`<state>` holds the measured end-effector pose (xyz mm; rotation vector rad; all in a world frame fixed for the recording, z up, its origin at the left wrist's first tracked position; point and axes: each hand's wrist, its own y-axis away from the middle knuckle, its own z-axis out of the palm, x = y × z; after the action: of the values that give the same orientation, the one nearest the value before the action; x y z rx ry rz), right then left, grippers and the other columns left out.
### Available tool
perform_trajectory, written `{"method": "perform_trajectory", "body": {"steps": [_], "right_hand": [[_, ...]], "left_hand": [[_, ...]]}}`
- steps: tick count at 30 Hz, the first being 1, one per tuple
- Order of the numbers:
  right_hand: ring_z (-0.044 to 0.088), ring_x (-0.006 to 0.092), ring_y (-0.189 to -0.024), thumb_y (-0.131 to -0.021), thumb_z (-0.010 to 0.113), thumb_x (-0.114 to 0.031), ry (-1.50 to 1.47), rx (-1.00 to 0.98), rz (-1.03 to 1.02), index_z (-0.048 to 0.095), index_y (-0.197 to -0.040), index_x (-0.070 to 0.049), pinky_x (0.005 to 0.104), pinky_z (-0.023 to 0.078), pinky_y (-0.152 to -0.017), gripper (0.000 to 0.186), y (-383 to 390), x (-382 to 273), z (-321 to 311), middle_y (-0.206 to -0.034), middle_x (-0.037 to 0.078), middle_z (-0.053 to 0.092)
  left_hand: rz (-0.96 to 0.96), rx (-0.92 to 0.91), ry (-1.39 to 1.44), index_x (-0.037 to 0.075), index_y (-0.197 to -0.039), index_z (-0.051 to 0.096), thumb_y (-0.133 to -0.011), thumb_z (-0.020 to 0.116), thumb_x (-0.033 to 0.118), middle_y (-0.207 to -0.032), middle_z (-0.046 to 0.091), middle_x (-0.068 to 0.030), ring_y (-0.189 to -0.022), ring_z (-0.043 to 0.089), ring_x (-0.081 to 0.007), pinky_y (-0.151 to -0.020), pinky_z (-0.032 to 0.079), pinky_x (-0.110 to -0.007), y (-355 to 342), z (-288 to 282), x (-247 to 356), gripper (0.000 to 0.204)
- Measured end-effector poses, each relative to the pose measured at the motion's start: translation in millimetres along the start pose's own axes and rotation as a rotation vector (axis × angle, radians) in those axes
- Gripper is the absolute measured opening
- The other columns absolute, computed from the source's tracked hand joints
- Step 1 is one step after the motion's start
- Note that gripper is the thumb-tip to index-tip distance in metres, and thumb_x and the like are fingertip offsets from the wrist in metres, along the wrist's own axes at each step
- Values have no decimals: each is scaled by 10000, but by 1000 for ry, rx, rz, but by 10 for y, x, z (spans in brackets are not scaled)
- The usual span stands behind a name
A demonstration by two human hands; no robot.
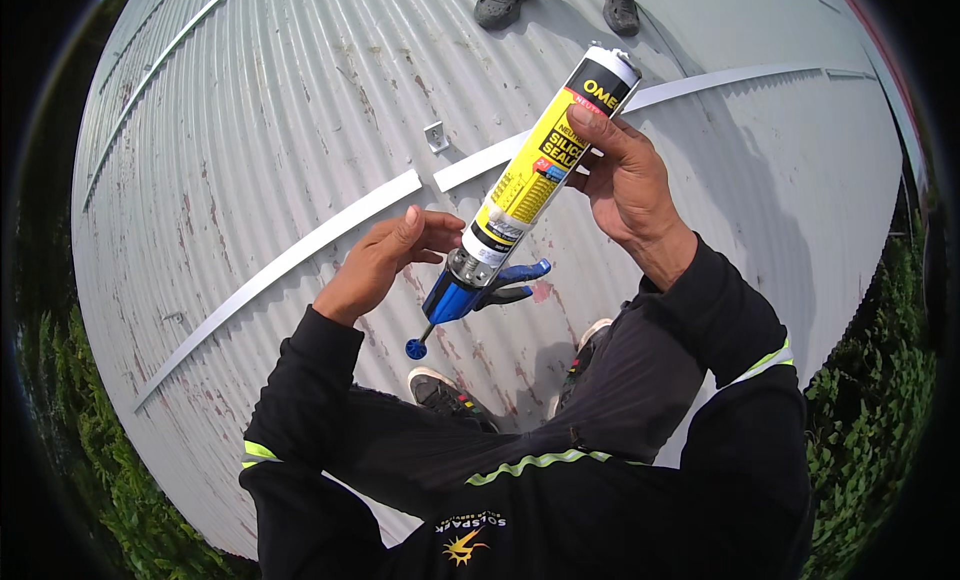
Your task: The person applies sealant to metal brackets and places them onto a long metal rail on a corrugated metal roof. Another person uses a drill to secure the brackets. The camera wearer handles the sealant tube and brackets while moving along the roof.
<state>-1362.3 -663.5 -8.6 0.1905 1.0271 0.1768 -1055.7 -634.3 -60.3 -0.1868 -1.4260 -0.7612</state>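
Note:
My right hand [625, 180] is closed around a yellow, black and white sealant cartridge [520, 185], with its thumb on the label. The cartridge sits tilted in a caulking gun [455, 298], which has a blue body, blue-and-black handles and a rod ending in a blue disc at the lower end. My left hand [390, 255] is beside the gun's lower end, thumb raised and fingers loosely curled and apart; whether the fingertips touch it is unclear.
I stand on a grey corrugated metal roof [230, 130]. Long white rails [300, 240] lie across it, with a small bracket [436, 138] between. Another person's shoes [498, 8] show at the top. Greenery [860, 410] lies beyond the roof's edges.

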Motion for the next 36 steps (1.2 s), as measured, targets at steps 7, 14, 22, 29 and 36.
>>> {"method": "perform_trajectory", "body": {"steps": [7,14,22,29,36], "right_hand": [[640,200,-1017,-897,812,-335,-233,74,-24,675,-1198,-71,453,548,-908,423,-5,-197,-53,-1050,67,651],[684,201,-995,-896,811,-268,-89,-130,20,677,-1180,-57,427,570,-897,379,16,-50,-33,-1050,64,694],[674,180,-1026,-726,951,-246,239,-522,66,736,-1140,-45,386,512,-999,508,194,215,163,-1050,61,746],[685,176,-1064,-725,946,-178,217,-721,214,727,-1153,-12,368,564,-974,509,232,243,322,-1097,76,744],[703,141,-986,-760,917,-127,378,-806,21,717,-1192,-10,335,564,-934,491,291,227,363,-1082,58,754]], "left_hand": [[-198,0,277,-10,-1479,490,-1015,398,718,-1480,532,-199,-1372,516,-308,-1162,407,-450,119,-278,-220,868],[-401,-77,191,-4,-1467,498,-1121,353,485,-1367,641,-155,-1219,657,-237,-1077,508,-423,19,61,-474,616],[-545,-278,303,82,-1426,528,-1068,504,519,-1275,637,-94,-1154,646,-226,-1014,523,-437,-162,356,-931,565],[-656,-29,526,75,-966,631,-879,822,467,-866,593,-38,-764,675,-230,-805,646,-513,-184,537,-1245,445],[-511,-98,624,96,-1244,618,-979,713,356,-1044,730,-111,-897,730,-242,-840,628,-482,-140,311,-1322,384]]}}
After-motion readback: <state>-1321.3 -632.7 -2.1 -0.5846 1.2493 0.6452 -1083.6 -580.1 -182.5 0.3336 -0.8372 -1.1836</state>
